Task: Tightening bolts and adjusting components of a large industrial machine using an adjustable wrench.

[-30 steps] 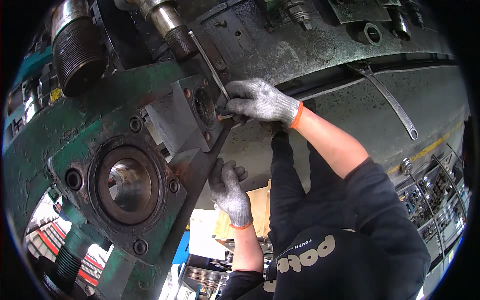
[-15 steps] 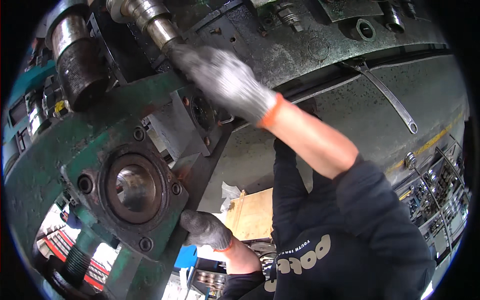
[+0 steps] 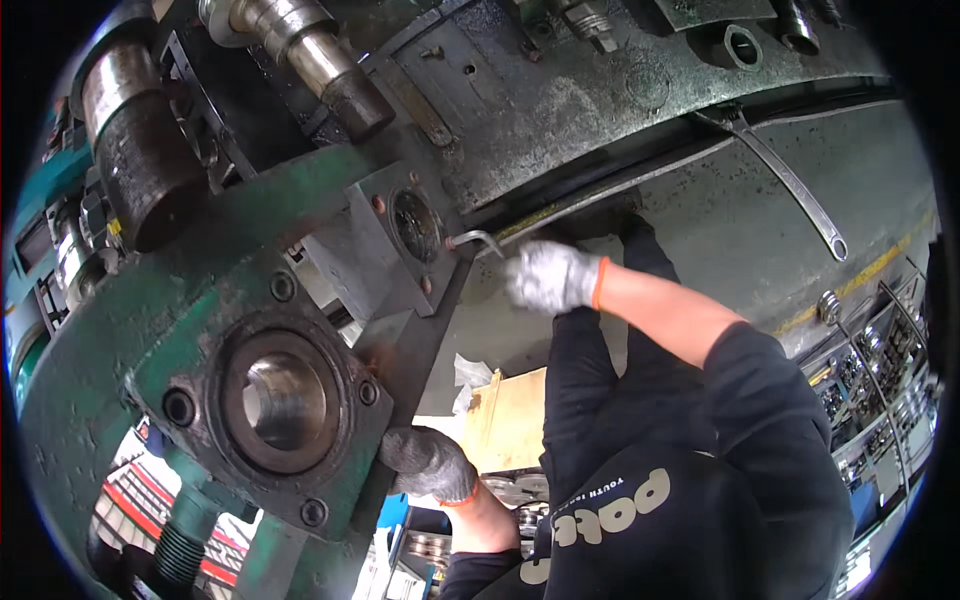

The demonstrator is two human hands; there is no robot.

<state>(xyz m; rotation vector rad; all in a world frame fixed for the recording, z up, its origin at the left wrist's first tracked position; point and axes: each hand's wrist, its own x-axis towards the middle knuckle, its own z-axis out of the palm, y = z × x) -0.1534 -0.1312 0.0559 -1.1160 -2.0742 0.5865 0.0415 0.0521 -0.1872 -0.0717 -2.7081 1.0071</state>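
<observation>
Fingers of my right hand are curled tight around the long leg of one bent hex key, whose short end sits at the edge of the small grey square plate on the green machine housing. My left hand, gloved too, is folded over the lower corner of the big square bearing flange, gripping its edge. I count two steel shafts up top and one long wrench lying on the concrete floor. One tan cardboard piece sits below.
</observation>
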